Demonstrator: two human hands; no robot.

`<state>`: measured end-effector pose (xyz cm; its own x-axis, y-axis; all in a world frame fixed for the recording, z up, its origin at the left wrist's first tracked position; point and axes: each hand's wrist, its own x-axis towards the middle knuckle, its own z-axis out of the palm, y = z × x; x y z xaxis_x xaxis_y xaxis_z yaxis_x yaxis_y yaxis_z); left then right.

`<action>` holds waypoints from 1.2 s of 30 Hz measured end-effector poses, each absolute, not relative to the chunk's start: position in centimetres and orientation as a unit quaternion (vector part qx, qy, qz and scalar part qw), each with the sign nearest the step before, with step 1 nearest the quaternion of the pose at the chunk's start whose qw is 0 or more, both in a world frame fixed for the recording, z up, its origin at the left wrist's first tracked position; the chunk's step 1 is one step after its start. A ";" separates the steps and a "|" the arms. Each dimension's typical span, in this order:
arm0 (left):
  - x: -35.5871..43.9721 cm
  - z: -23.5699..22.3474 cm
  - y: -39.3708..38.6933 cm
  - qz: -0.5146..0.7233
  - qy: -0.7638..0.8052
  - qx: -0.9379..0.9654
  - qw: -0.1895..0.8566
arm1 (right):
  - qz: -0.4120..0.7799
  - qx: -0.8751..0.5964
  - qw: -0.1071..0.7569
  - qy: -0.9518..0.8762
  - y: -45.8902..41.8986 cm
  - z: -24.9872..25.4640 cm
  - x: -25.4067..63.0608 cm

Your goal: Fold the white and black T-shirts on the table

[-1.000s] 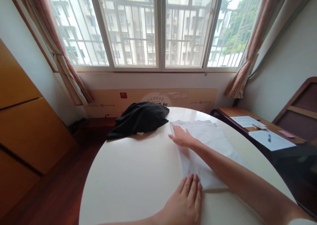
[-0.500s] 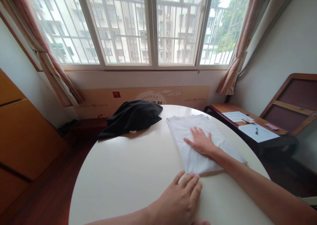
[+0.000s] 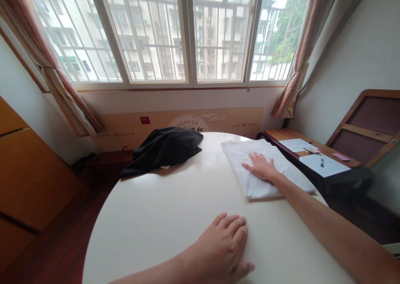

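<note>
A folded white cloth garment [image 3: 240, 163], its exact kind not showing, lies flat on the right part of the round white table [image 3: 162, 217]. My right hand [image 3: 261, 167] rests palm down on top of it, fingers spread. Closer to me, my left hand [image 3: 226, 242] hovers over or rests on the bare tabletop, apart from the white garment. Its fingers are loosely bent and the thumb sticks out to the right, with nothing seen in it. A crumpled black garment [image 3: 165, 148] with a small white label lies at the table's far left edge.
Beyond the table's right edge stands a low wooden table [image 3: 290, 136] with paper sheets [image 3: 323, 165], a pen and a pink item. A wooden-framed panel [image 3: 365, 125] leans by the right wall. Orange cabinets [image 3: 34, 179] stand at left, windows [image 3: 218, 38] ahead.
The white garment has slid away from me and to the right under my right hand. My left hand has stayed near the front, now separated from the garment's near edge, its thumb more visible.
</note>
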<state>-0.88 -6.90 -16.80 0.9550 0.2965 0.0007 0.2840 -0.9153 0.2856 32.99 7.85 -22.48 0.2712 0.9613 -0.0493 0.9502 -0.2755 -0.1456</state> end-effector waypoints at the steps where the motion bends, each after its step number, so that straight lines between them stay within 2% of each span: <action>1: -0.9 -16.8 -6.9 0.021 0.147 0.978 0.143 | 0.064 -0.795 0.044 -0.601 7.9 -22.6 33.1; 10: -0.7 -16.5 -6.6 0.056 0.138 0.981 0.123 | 0.062 -0.784 0.058 -0.615 8.5 -23.0 33.3; 18: -0.9 -16.7 -4.8 0.094 0.181 0.962 0.181 | 0.040 -0.784 0.128 -0.607 8.0 -22.5 32.8; 21: -2.0 -16.8 -1.1 0.157 0.281 0.938 0.127 | 0.039 -0.768 0.169 -0.617 7.2 -22.0 33.1; 25: -5.2 -16.6 6.5 0.239 0.436 0.868 -0.010 | 0.060 -0.751 0.188 -0.630 6.6 -21.8 33.8; 29: -8.9 -16.2 13.2 0.224 0.582 0.773 -0.115 | 0.058 -0.757 0.190 -0.622 6.7 -22.0 33.8; 32: -11.0 -16.3 15.8 0.227 0.598 0.760 -0.119 | 0.050 -0.753 0.191 -0.628 6.6 -22.2 33.6; 36: -11.6 -15.8 16.6 0.307 0.563 0.761 -0.096 | 0.052 -0.743 0.193 -0.639 6.4 -22.2 33.6</action>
<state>-11.61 16.64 -15.84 0.1771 0.7981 0.5759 0.9160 -0.3476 0.2001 33.56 6.39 -22.25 0.1787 0.9692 0.1693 0.9289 -0.1095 -0.3537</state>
